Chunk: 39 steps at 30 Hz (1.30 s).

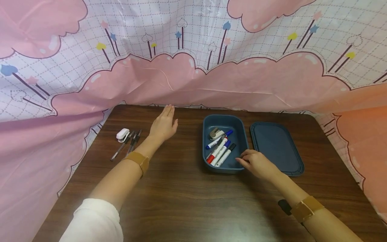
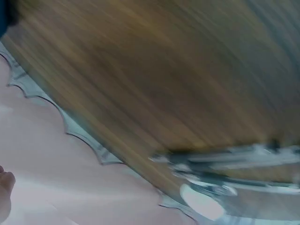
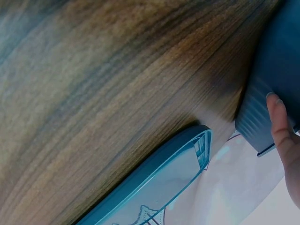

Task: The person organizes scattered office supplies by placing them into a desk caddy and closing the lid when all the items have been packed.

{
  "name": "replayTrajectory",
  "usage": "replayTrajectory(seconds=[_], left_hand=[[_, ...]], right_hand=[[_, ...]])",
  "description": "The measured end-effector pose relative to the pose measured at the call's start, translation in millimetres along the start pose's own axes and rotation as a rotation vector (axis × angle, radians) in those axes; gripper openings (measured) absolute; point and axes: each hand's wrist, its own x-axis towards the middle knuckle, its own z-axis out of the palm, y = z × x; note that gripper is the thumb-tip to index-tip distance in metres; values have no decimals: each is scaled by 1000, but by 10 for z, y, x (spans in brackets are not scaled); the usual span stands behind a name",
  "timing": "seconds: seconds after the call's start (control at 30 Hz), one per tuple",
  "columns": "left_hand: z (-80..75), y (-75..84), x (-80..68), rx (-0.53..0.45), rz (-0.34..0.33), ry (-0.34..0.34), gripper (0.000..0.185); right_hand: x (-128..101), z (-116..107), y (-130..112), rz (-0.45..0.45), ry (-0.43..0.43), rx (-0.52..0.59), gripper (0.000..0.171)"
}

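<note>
Stationery is being gathered, judging by the layout: markers (image 1: 220,152) and a small stapler (image 1: 215,133) already lie in the blue box (image 1: 207,126), while the pens (image 1: 130,143) and a white stapler (image 1: 122,134) lie on the table (image 1: 187,201) to the left, well apart from it. The lid (image 1: 276,148) lies flat just right of the box.

The left hand (image 1: 163,126) hovers between the pens and the box, fingers straight and together, holding nothing; its wrist view is smeared with motion, showing only streaks of pens and the white stapler. The right hand (image 1: 255,163) rests at the box's near right corner, fingers (image 3: 281,129) curled against the rim and ribbed wall, steadying it.

The step in hand looks like a reach for the remaining items. The next move calls for the left hand to swing left, settle over the pens, and close its fingers round one or more without scattering them, while the right hand pins the box.
</note>
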Motion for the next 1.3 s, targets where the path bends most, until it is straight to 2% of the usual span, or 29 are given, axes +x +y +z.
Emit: replayTrajectory(seconds=[0.17,0.37,0.53,0.67,0.83,0.97,1.3], left_hand=[[-15,-272,-104,13,-75,-30,58],[20,-589,-337,-2,-151,-28,58],[59,-791,-502,-12,-215,-64,58],[129,-889,-598,2,-232,-90,59],[259,-982,-705,24,-236,-90,58],[329,-1012,-778,21,-244,-108,58],[423,-1024,-812,8,-261,-132,53]], right_hand=[[-7,-8,8,-4,8,-4,22],[-5,-15,-3,-10,10,-3,21],[-13,-18,8,1,8,-12,22],[-16,-20,11,9,1,-12,23],[-13,-14,2,14,-11,-1,24],[-6,-4,-4,12,-2,-5,24],[2,3,1,7,6,-3,23]])
